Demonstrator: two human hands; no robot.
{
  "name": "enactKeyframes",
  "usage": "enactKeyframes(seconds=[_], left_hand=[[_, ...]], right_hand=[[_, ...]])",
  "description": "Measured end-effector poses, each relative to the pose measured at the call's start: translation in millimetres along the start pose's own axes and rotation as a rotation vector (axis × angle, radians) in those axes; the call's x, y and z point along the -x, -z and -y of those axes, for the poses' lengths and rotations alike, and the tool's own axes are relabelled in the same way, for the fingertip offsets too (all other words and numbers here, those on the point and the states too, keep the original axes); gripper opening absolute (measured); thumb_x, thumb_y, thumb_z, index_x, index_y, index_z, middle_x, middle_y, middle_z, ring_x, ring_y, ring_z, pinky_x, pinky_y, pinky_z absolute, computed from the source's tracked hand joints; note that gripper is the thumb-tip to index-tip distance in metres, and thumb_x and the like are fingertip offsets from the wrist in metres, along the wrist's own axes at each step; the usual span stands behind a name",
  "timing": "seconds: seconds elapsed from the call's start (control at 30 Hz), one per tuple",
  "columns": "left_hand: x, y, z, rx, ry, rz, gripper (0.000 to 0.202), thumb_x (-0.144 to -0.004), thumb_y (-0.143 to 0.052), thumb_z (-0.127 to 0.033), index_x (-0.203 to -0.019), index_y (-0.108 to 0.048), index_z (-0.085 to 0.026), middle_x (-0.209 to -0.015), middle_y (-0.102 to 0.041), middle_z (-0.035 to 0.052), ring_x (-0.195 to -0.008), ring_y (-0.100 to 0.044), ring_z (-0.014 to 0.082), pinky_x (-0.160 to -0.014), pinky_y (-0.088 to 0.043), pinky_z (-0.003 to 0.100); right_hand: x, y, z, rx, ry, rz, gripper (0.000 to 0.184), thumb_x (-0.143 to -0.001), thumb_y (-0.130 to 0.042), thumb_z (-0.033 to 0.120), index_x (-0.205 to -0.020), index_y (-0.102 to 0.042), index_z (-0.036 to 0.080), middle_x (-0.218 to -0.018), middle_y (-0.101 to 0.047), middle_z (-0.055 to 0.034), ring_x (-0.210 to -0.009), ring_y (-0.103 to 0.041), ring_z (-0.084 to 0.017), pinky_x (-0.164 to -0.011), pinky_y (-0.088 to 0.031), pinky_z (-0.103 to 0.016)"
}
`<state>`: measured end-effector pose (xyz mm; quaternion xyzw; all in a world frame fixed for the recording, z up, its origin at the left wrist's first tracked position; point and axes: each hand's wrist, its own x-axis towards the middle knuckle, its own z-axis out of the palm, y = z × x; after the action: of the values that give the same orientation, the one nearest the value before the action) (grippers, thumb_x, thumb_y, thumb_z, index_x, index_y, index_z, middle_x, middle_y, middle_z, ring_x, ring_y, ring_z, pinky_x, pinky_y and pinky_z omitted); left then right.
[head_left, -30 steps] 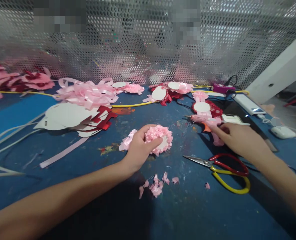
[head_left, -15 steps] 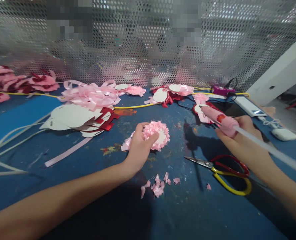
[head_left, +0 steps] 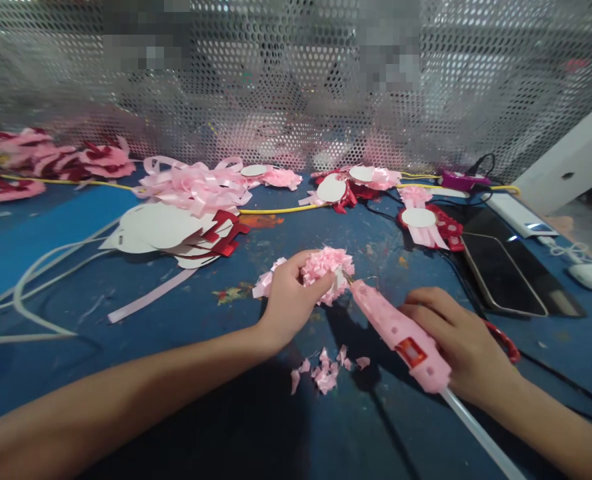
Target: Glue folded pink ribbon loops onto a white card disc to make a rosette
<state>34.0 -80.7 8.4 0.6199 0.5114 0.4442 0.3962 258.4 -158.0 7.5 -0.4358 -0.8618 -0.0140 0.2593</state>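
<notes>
My left hand (head_left: 296, 300) is closed on a round pink ribbon rosette (head_left: 327, 265), its thumb over the white disc (head_left: 339, 279) in the middle. Pink ribbon tails (head_left: 267, 277) stick out to the left of that hand. My right hand (head_left: 456, 333) grips a pink hot glue gun (head_left: 391, 323) with a clear glue stick (head_left: 481, 430) coming out of its back end. The gun's metal nozzle is at the white disc; whether it touches I cannot tell. Below the rosette lie several pink ribbon scraps (head_left: 326, 373). Scissors with a red handle loop (head_left: 503, 340) are mostly hidden behind my right hand.
White card pieces (head_left: 161, 230) and pink ribbon strips (head_left: 196, 187) are piled at the left. Finished-looking rosettes (head_left: 332, 189) line the back beside a yellow cable (head_left: 283, 211). A phone (head_left: 503, 273) lies at the right. Perforated metal sheeting (head_left: 276, 87) closes off the back.
My right hand has brought the glue gun left and down, its nozzle now at the rosette's white disc. The scissors have become mostly covered. The whole view has shifted slightly.
</notes>
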Motion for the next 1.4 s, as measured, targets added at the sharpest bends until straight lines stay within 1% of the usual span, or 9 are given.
enactKeyframes(seconds=[0.27,0.37,0.5,0.63,0.73,0.9,1.07,1.27,1.4], left_hand=[[2.2,-1.7,0.3,0.03,-0.032,0.03,0.019,-0.07,-0.066,-0.019,-0.088,-0.069,-0.016,-0.08,-0.071,0.0021,-0.073,-0.062,0.017,-0.066,-0.049,0.027],[1.8,-2.0,2.1,0.058,-0.04,0.019,0.026,-0.07,-0.066,-0.017,-0.096,-0.067,-0.018,-0.087,-0.07,0.0025,-0.074,-0.062,0.0165,-0.067,-0.05,0.027],[0.9,-1.8,2.9,0.081,-0.055,-0.002,0.034,-0.068,-0.067,-0.013,-0.101,-0.063,-0.019,-0.095,-0.067,0.002,-0.07,-0.059,0.0123,-0.062,-0.047,0.023],[0.6,-2.0,4.9,0.075,-0.039,-0.001,0.031,-0.069,-0.067,-0.015,-0.099,-0.062,-0.019,-0.081,-0.063,-0.0013,-0.06,-0.052,0.0097,-0.054,-0.041,0.02],[0.4,-2.0,7.0,0.07,-0.026,-0.008,0.03,-0.068,-0.068,-0.017,-0.098,-0.062,-0.019,-0.075,-0.06,-0.0025,-0.059,-0.051,0.0102,-0.054,-0.04,0.021],[-0.3,-1.5,7.2,0.065,-0.031,-0.028,0.029,-0.068,-0.068,-0.017,-0.096,-0.061,-0.019,-0.077,-0.061,-0.0021,-0.062,-0.052,0.0112,-0.057,-0.042,0.022],[-1.4,-1.5,7.0,0.076,-0.048,-0.041,0.027,-0.069,-0.067,-0.017,-0.095,-0.058,-0.019,-0.084,-0.062,-0.0012,-0.066,-0.054,0.0115,-0.061,-0.043,0.023],[-2.2,-1.1,6.0,0.103,-0.014,-0.058,0.027,-0.066,-0.067,-0.016,-0.091,-0.056,-0.019,-0.074,-0.058,-0.0038,-0.059,-0.05,0.0103,-0.057,-0.042,0.022],[-2.2,-1.3,4.4,0.12,-0.009,-0.057,0.027,-0.065,-0.067,-0.016,-0.089,-0.055,-0.019,-0.073,-0.057,-0.0045,-0.058,-0.049,0.0097,-0.056,-0.041,0.022]], right_hand=[[-1.9,-2.2,0.3,0.032,-0.014,0.005,0.009,-0.088,-0.042,0.015,-0.085,-0.049,0.019,-0.092,-0.056,-0.0109,-0.077,-0.059,-0.02,-0.062,-0.051,-0.032],[-1.9,-1.5,0.5,0.04,-0.006,0.005,0.009,-0.088,-0.041,0.015,-0.087,-0.049,0.019,-0.09,-0.056,-0.0105,-0.074,-0.059,-0.019,-0.06,-0.051,-0.031],[-1.5,-1.6,0.8,0.053,0.004,0.03,0.009,-0.088,-0.041,0.014,-0.084,-0.047,0.019,-0.088,-0.054,-0.0099,-0.071,-0.058,-0.018,-0.057,-0.049,-0.03],[-0.1,-2.7,1.0,0.067,0.004,0.046,0.01,-0.088,-0.04,0.013,-0.081,-0.044,0.02,-0.087,-0.053,-0.0086,-0.067,-0.056,-0.017,-0.055,-0.048,-0.029],[1.7,-4.4,1.0,0.073,-0.002,0.05,0.011,-0.088,-0.039,0.013,-0.081,-0.043,0.02,-0.087,-0.052,-0.0079,-0.067,-0.056,-0.017,-0.055,-0.047,-0.029],[2.0,-4.1,1.7,0.089,-0.005,0.069,0.012,-0.087,-0.038,0.012,-0.08,-0.042,0.021,-0.085,-0.053,-0.0072,-0.065,-0.056,-0.016,-0.053,-0.046,-0.028],[-2.2,-1.3,2.3,0.106,0.039,0.087,0.013,-0.084,-0.04,0.01,-0.078,-0.043,0.021,-0.082,-0.054,-0.0074,-0.063,-0.057,-0.016,-0.05,-0.047,-0.027],[-3.3,-0.8,3.6,0.106,0.048,0.114,0.013,-0.082,-0.041,0.011,-0.075,-0.047,0.02,-0.08,-0.056,-0.0077,-0.062,-0.058,-0.016,-0.049,-0.047,-0.027],[-3.1,0.0,5.4,0.099,0.047,0.135,0.013,-0.082,-0.04,0.012,-0.075,-0.048,0.02,-0.077,-0.056,-0.0076,-0.063,-0.058,-0.017,-0.05,-0.047,-0.027]])
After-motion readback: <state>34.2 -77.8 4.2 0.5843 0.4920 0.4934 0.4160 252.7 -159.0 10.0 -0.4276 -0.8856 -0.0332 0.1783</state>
